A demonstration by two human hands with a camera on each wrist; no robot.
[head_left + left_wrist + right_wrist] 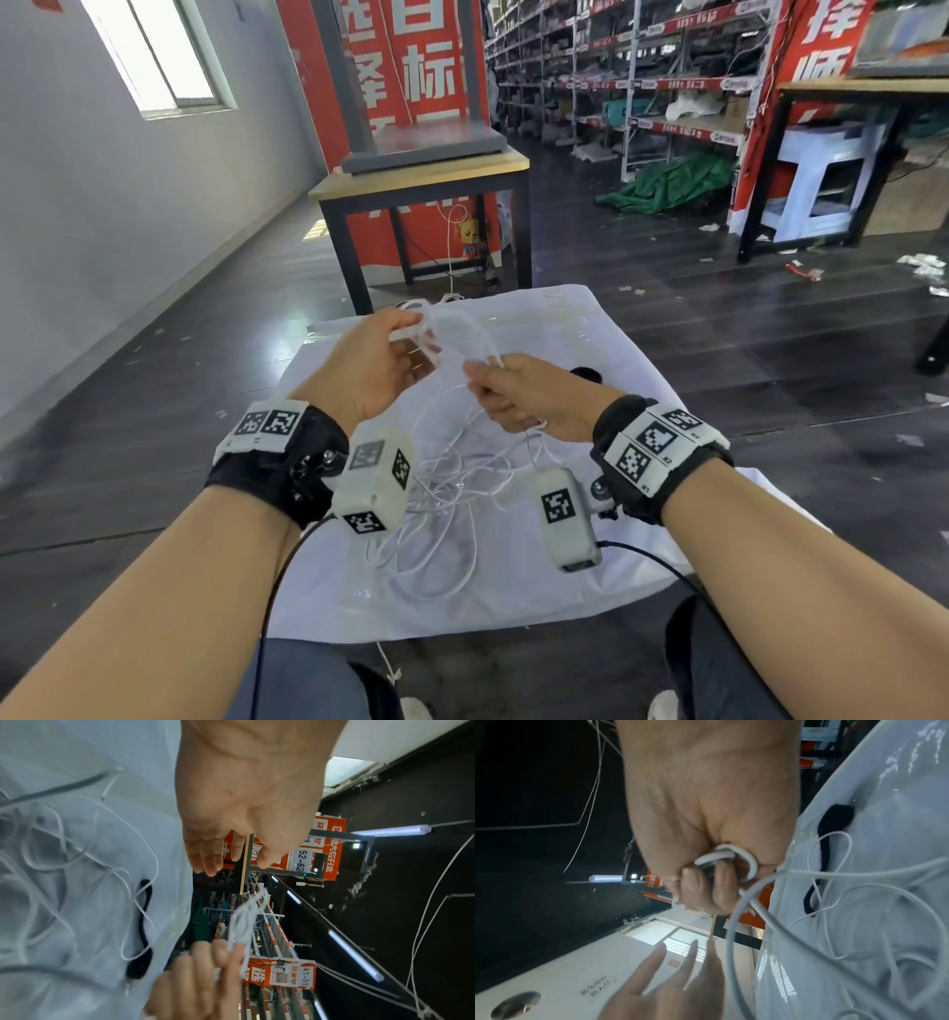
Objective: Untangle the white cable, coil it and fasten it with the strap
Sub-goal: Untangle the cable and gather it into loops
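The white cable lies in a loose tangle on a white sheet in front of me. My right hand grips several loops of it in a fist; the right wrist view shows the loops bunched between curled fingers. These loops rise blurred toward my left hand. That hand hovers just left of them with straight, spread fingers and holds nothing. The black strap lies flat on the sheet just beyond my right hand, seen as a curved band under a cable strand.
The sheet covers a low surface with dark floor around it. A wooden table with a grey stand stands beyond the sheet's far edge. Red banners and stocked shelves fill the back. My knees sit at the sheet's near edge.
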